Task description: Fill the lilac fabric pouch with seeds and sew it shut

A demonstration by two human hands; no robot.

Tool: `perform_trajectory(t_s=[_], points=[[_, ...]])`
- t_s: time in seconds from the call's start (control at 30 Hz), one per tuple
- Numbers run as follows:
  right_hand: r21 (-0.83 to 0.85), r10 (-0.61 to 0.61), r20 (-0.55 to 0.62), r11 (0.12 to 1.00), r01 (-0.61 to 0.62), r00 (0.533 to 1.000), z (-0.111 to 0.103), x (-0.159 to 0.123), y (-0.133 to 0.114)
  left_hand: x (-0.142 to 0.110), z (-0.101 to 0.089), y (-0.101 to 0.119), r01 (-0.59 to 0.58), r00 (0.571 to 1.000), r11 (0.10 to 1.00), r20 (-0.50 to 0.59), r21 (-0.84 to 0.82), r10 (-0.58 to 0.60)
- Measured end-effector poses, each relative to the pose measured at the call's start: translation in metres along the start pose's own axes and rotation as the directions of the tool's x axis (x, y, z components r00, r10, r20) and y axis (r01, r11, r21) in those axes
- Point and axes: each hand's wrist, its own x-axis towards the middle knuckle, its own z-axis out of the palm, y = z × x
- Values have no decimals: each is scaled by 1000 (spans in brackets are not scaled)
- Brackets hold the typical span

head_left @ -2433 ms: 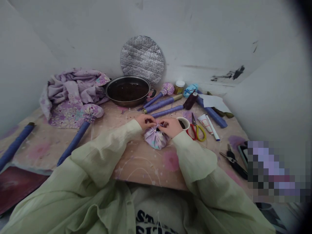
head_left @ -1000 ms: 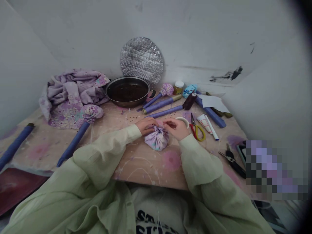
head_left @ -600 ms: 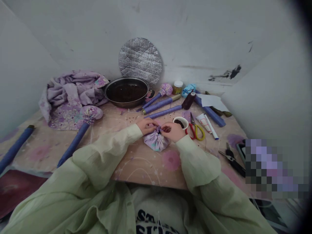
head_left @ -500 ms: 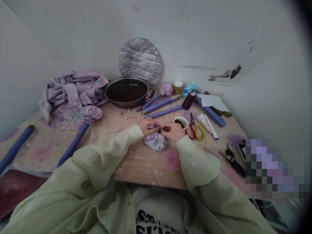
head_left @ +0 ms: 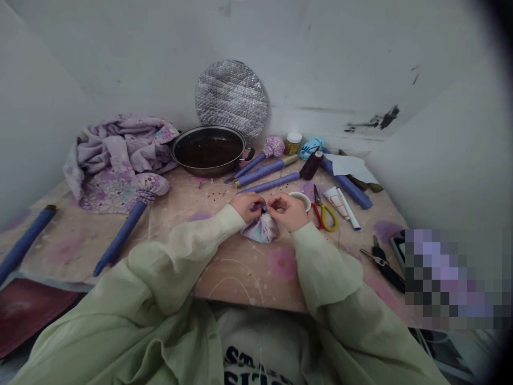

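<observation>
A small pale purple floral cloth pouch point(head_left: 261, 231) rests on the table in front of me, its neck gathered at the top. My left hand point(head_left: 247, 206) pinches the gathered neck from the left. From the right, the fingers of my right hand point(head_left: 289, 209) are pinched at the same neck. Whatever ties the neck is too small to make out. Behind my right hand stands a white cup point(head_left: 301, 200), partly covered by it. Scissors point(head_left: 324, 214) with one red and one yellow handle lie just to the right of that cup.
Left of the middle are a wide dark pan point(head_left: 208, 152) and a heap of floral cloth point(head_left: 124, 155). Blue-wrapped sticks point(head_left: 260, 174), a dark thread spool point(head_left: 311, 166) and a lidded jar point(head_left: 293, 143) lie or stand behind. Pliers point(head_left: 382, 262) lie at right.
My hands and the pouch's neck have shifted slightly right and up, and the pouch has turned and narrowed. My right hand now covers more of the white cup.
</observation>
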Motion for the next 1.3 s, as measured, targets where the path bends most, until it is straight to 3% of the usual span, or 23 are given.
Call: perform_trajectory(t_s=[0.23, 0.4, 0.57, 0.7, 0.83, 0.93, 1.13, 1.3], points=[[-150, -40, 85, 987, 52, 996, -6, 9, -3, 4, 0, -8, 9, 1000, 1000, 5, -6, -9], [-242, -2, 0, 970, 2, 1000, -2, 5, 8, 3, 7, -9, 78, 997, 991, -4, -112, -79], [-173, -3, -33, 985, -2, 999, 2, 2, 11, 0, 12, -6, 163, 983, 970, -56, -181, -175], [-153, -9, -3, 988, 8, 1000, 3, -3, 6, -3, 18, -9, 120, 985, 979, -103, -167, -139], [-215, 43, -9, 976, -44, 999, 6, -10, 2, -6, 22, -11, 92, 985, 982, -127, -163, -114], [-160, 99, 1, 982, -98, 995, 4, -12, 2, -6, 20, -5, 104, 982, 975, -138, -196, -132], [35, 176, 30, 984, -177, 984, -6, -8, -2, -4, 10, 8, 157, 978, 943, -86, -293, -190], [70, 198, 18, 978, -199, 980, -2, -12, 9, -7, 19, 3, 204, 974, 938, -39, -281, -224]])
